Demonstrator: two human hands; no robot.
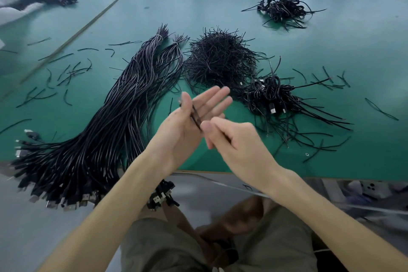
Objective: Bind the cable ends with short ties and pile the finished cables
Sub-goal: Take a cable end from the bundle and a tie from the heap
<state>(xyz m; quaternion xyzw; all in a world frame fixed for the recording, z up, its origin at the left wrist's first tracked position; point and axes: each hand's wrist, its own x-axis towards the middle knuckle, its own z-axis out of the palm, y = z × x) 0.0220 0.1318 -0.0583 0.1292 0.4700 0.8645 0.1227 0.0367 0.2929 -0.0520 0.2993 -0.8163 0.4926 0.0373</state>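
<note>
right grip [234,139] tight around black cable [195,115], across flat left grip [184,127] (fingers straight)

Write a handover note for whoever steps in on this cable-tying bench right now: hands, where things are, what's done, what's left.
Left hand: open, fingers straight, a black strand across its palm.
Right hand: pinches that strand's near end.
Long cables: big bundle on the left, plugs over the table edge.
Short ties: heap at centre.
Done: bound cables piled on the right; another pile farther back.
Left: the big bundle.
</note>
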